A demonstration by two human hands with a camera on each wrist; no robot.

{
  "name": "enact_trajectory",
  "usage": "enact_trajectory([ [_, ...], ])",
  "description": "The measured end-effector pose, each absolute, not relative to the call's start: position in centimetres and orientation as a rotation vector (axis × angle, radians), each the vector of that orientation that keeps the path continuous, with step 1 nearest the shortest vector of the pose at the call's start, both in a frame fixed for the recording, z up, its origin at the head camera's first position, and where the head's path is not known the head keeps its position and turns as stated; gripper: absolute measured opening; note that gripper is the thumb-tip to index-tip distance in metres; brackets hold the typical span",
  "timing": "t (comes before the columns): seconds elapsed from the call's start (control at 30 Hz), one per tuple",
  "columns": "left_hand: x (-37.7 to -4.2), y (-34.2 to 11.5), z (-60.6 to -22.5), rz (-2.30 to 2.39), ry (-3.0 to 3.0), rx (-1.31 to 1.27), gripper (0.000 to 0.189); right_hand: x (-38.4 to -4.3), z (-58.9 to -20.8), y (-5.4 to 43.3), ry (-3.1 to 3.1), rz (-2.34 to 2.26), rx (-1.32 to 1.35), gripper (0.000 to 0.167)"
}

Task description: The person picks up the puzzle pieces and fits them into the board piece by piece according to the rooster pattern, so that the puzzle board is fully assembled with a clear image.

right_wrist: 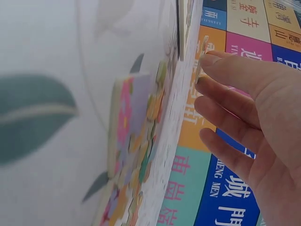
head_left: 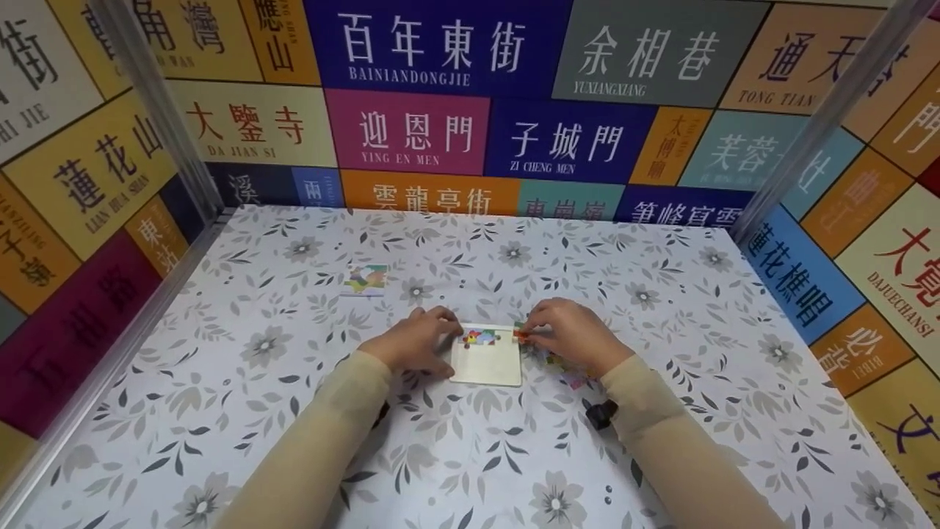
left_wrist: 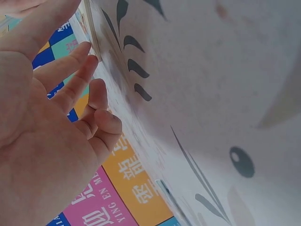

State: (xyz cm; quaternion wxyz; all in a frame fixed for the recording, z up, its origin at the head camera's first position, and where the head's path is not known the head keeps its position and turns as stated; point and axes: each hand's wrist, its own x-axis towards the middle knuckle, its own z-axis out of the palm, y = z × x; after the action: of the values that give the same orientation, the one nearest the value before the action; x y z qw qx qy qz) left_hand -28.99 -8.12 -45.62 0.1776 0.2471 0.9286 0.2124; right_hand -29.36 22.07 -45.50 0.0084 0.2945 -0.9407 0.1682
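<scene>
A shallow, pale puzzle tray (head_left: 486, 367) lies on the patterned tabletop. Joined colourful puzzle pieces (head_left: 481, 337) fill part of its upper area. My left hand (head_left: 415, 342) rests at the tray's left side, fingers near the upper corner and thumb near the lower one. In the left wrist view its fingers are spread loosely beside the tray edge (left_wrist: 94, 35). My right hand (head_left: 573, 334) pinches a puzzle piece (head_left: 519, 333) between thumb and index finger, over the tray's upper right corner. The right wrist view shows that piece (right_wrist: 202, 56) edge-on, above the table.
Loose puzzle pieces (right_wrist: 124, 127) lie in a cluster under and beside my right hand, partly hidden in the head view. A small picture card (head_left: 364, 281) lies farther back on the left. Colourful sign-covered panels (head_left: 411, 136) stand around the table's back and sides.
</scene>
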Motion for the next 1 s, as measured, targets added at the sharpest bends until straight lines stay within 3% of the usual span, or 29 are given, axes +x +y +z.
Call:
enact_trajectory([
  [1.0,-28.9,-7.9,-45.4,0.586,2.617,0.655,0.064,-29.7,-46.3,19.2,-2.893,0.363,1.057,0.012],
])
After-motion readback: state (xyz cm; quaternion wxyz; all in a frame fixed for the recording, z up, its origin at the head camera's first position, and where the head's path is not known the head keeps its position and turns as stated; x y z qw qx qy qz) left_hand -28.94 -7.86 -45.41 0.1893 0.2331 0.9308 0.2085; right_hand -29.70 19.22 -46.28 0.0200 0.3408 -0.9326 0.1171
